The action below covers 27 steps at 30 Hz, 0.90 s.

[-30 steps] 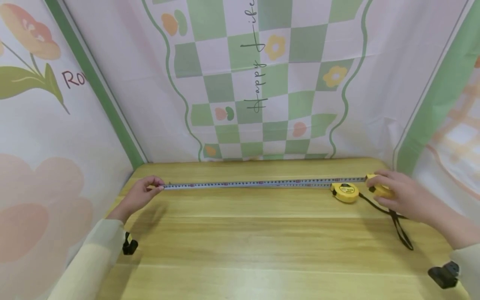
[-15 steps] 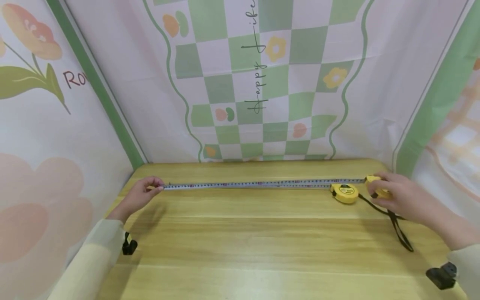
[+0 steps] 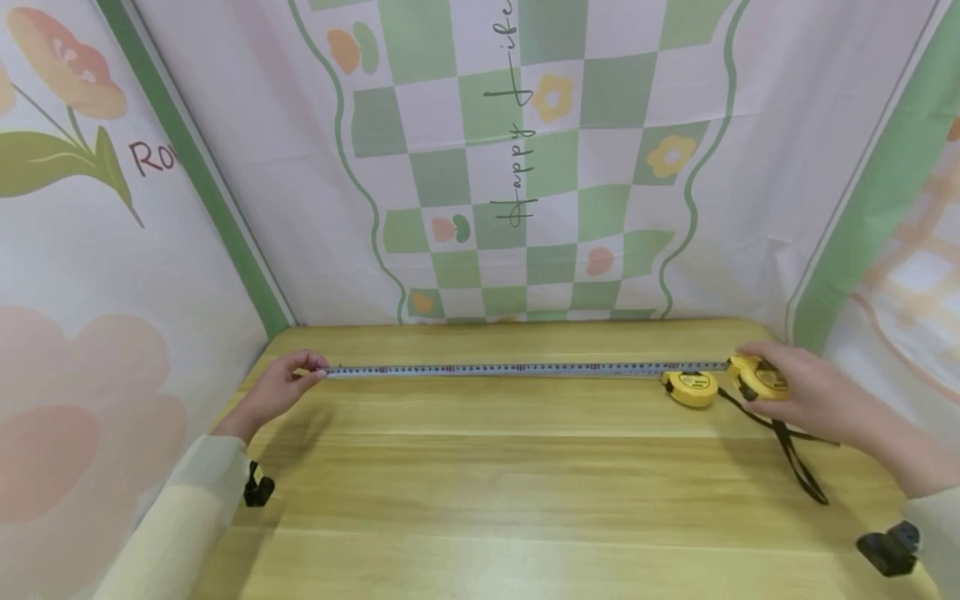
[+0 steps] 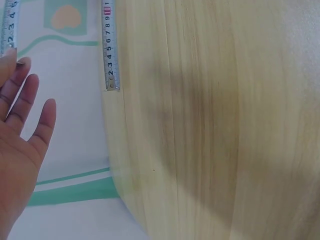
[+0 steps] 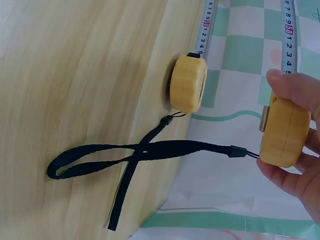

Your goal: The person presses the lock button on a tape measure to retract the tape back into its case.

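My left hand pinches the end of a drawn-out blade between thumb and fingertip, the other fingers spread. At the far right, my right hand grips the yellow case of that tape measure; its blade runs straight across, raised off the table. A second yellow tape measure stands on the wooden table just left of the held one. Its own blade lies drawn out along the table's back edge, mostly behind the raised blade in the head view.
A black wrist strap hangs from the held case, crossing another strap from the standing one. Printed cloth walls in the back and both sides of the wooden table.
The right hand has tilted the held case, showing more of its face. The raised blade's right end has dropped slightly, covering more of the blade below. The left hand stays put.
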Each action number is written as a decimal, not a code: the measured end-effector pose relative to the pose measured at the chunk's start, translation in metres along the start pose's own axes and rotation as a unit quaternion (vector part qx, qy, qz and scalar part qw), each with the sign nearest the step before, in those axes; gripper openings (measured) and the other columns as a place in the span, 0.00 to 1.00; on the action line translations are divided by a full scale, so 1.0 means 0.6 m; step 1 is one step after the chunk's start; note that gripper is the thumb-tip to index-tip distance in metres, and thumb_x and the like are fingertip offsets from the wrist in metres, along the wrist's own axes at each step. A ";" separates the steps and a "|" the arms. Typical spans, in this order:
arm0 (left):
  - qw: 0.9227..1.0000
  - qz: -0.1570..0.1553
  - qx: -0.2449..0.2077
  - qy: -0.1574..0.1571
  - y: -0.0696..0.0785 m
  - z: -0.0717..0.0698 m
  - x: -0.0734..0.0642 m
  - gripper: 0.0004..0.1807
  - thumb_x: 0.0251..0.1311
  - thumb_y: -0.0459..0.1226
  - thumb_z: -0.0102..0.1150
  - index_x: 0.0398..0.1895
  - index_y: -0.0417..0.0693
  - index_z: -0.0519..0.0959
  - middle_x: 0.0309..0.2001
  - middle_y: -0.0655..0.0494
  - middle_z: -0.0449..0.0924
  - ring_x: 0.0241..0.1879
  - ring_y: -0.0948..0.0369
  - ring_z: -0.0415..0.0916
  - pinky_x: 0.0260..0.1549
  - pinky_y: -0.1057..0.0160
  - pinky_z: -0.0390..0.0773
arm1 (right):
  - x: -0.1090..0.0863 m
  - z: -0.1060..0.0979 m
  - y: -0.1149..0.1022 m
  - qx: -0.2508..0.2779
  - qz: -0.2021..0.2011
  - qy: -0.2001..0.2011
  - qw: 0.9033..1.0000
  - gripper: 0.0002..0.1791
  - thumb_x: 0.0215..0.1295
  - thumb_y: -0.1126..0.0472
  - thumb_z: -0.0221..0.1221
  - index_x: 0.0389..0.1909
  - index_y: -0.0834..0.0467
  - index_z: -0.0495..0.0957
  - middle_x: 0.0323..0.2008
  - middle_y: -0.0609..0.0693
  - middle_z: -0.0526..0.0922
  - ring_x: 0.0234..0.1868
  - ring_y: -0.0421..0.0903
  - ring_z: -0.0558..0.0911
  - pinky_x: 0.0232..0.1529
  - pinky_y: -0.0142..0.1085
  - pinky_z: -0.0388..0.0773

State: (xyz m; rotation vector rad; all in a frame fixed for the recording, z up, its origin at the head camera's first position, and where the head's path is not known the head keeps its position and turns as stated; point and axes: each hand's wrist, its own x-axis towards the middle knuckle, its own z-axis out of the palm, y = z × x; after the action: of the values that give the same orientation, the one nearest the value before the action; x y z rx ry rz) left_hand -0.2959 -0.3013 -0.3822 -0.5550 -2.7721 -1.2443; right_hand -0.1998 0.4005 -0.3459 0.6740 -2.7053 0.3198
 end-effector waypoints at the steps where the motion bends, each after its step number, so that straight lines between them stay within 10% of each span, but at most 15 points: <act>1: 1.000 0.000 -0.002 0.000 0.000 0.000 0.001 0.11 0.71 0.38 0.53 0.45 0.38 0.76 0.45 0.45 0.77 0.47 0.51 0.73 0.48 0.49 0.75 | 0.000 0.000 0.001 0.002 0.002 -0.001 1.000 0.42 0.39 0.68 0.77 0.57 0.73 0.69 0.50 0.70 0.76 0.46 0.66 0.77 0.43 0.60 0.73; 22: 1.000 0.004 0.009 0.016 0.005 0.005 0.005 0.12 0.70 0.38 0.54 0.49 0.39 0.77 0.43 0.48 0.78 0.47 0.53 0.75 0.48 0.49 0.76 | -0.011 0.001 0.011 -0.009 0.005 0.002 1.000 0.39 0.38 0.65 0.78 0.54 0.72 0.73 0.45 0.66 0.79 0.42 0.62 0.79 0.40 0.56 0.76; 27: 1.000 0.005 0.012 0.019 0.009 0.006 0.004 0.13 0.71 0.39 0.54 0.50 0.40 0.77 0.42 0.49 0.78 0.46 0.54 0.74 0.48 0.48 0.76 | -0.014 0.002 0.014 -0.009 0.012 0.005 1.000 0.39 0.38 0.62 0.79 0.54 0.70 0.74 0.45 0.62 0.80 0.41 0.57 0.80 0.37 0.43 0.79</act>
State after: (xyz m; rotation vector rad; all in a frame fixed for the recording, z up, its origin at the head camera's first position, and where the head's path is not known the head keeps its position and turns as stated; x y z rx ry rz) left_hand -0.2961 -0.2948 -0.3805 -0.5356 -2.7462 -1.2042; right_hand -0.1970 0.4106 -0.3513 0.6323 -2.7052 0.3030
